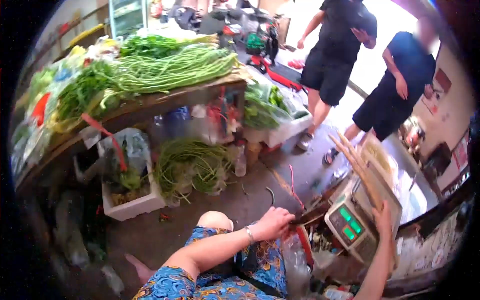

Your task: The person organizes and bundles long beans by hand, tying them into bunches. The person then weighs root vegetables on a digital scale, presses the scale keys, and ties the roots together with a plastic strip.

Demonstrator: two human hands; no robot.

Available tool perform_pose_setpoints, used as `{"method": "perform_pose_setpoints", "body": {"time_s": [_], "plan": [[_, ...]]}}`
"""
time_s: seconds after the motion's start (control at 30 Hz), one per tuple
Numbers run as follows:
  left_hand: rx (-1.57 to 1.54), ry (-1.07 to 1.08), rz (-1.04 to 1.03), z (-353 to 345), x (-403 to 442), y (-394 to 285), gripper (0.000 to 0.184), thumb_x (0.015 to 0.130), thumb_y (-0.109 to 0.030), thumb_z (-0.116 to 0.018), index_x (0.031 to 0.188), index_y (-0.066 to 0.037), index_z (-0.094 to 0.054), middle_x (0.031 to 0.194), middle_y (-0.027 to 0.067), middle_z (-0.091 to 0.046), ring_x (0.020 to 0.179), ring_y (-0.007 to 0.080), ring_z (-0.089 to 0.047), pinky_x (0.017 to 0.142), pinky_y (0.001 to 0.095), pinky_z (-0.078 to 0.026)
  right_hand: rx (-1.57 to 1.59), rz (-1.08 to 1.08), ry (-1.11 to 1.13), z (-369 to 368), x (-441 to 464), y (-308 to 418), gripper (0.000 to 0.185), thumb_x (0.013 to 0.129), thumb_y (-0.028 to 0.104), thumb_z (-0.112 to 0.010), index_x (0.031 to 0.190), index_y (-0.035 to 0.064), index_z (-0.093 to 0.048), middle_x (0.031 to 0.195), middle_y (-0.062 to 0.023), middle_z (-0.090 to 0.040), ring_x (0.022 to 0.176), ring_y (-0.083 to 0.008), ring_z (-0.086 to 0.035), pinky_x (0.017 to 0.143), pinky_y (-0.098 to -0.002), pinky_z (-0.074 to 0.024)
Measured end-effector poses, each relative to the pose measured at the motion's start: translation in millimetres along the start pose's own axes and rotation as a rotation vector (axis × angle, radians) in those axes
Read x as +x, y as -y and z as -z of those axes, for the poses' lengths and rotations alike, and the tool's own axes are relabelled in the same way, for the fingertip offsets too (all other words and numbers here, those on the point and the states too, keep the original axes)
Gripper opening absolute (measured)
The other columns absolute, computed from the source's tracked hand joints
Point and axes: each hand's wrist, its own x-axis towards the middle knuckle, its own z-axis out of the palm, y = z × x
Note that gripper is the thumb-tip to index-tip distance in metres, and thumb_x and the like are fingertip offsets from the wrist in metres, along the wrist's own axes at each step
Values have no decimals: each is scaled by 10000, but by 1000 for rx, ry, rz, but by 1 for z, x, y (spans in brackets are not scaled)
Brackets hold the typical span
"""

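Long, thin, tan root-like stalks [361, 167] lie slanting over the pan of a digital scale [345, 223], whose green display is lit. My right hand [383, 219] is closed around their lower end, at the scale's right side. My left hand [274, 222], with a bracelet on the wrist, is held above my lap, left of the scale. Its fingers are closed near a dark, narrow object and a red edge; what is in them I cannot make out.
Long green beans [175, 70] and leafy greens cover a wooden stand [165, 102]. Below are a white foam box [135, 206] and a heap of green stalks [192, 167]. Two people in dark clothes stand beyond the scale. A red scooter [280, 77] is behind.
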Motion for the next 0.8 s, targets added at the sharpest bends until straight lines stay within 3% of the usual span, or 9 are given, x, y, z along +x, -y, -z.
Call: {"method": "perform_pose_setpoints", "body": {"time_s": [0.2, 0.37, 0.43, 0.47, 0.6, 0.67, 0.73, 0.77, 0.8], "plan": [[-3, -103, -46, 11, -3, -5, 398, 780, -126, -614, 1173, -85, -571, 1018, 109, -599, 1000, 302, -558, 848, 425, -423, -78, -6, 12, 11, -34, 64, 644, 801, 191, -728, 1352, 38, -430, 1277, -224, -533, 1182, -391, -508, 1002, -452, -410], [-3, -173, -32, 33, 4, -26, 505, 808, -143, -621, 1301, -95, -521, 1169, 139, -587, 1124, 319, -538, 940, 446, -409, -259, 343, 22, 29, -65, 172, 632, 728, 173, -774, 1273, 41, -482, 1146, -195, -564, 1070, -385, -552, 889, -461, -461], [259, -425, -117, 60, 7, -42, 650, 807, -179, -663, 1407, -105, -426, 1351, 171, -488, 1282, 342, -444, 1029, 470, -358, -268, 449, 106, 17, -69, 228, 599, 711, 170, -785, 1226, 44, -507, 1086, -176, -575, 1024, -369, -566, 848, -464, -470], [265, -428, -101, 68, 7, -45, 650, 807, -179, -663, 1407, -105, -426, 1351, 171, -488, 1282, 342, -444, 1029, 470, -358, -287, 538, 104, 11, -73, 248, 521, 701, 159, -778, 1142, 54, -521, 1026, -149, -572, 974, -355, -567, 816, -462, -470], [340, -242, 170, 80, 3, -31, 1008, 715, -280, -787, 1504, -70, -197, 1446, 174, -384, 1377, 342, -328, 1117, 492, -260, -287, 826, 127, -27, -84, 306, 443, 677, 148, -779, 1036, 81, -528, 927, -111, -572, 897, -310, -579, 759, -442, -464], [237, -183, 206, 80, -6, -8, 1072, 669, -224, -817, 1514, -61, -177, 1503, 163, -318, 1397, 336, -298, 1140, 505, -221, -255, 915, 127, -48, -92, 331, 459, 669, 155, -783, 1039, 86, -520, 906, -105, -574, 879, -295, -585, 759, -420, -460], [198, -215, 214, 94, -19, -2, 1129, 618, -190, -843, 1511, -36, -169, 1500, 151, -328, 1368, 331, -343, 1136, 506, -224, -251, 1021, 86, -65, -99, 352, 329, 738, 113, -697, 1012, 65, -522, 884, -94, -586, 854, -268, -604, 755, -382, -465], [210, -412, 83, 94, -23, 6, 1164, 600, -129, -841, 1524, -71, -136, 1349, 196, -504, 1221, 371, -496, 1026, 490, -372, -256, 1042, 95, -69, -103, 363, 296, 744, 81, -665, 999, 62, -515, 854, -95, -589, 832, -263, -608, 746, -372, -466], [200, -401, 95, 104, -26, 7, 1164, 600, -129, -841, 1524, -71, -136, 1349, 196, -504, 1221, 371, -496, 1026, 490, -372, -252, 1039, 114, -72, -103, 371, 296, 744, 81, -665, 999, 62, -515, 854, -95, -589, 832, -263, -608, 746, -372, -466]]}}
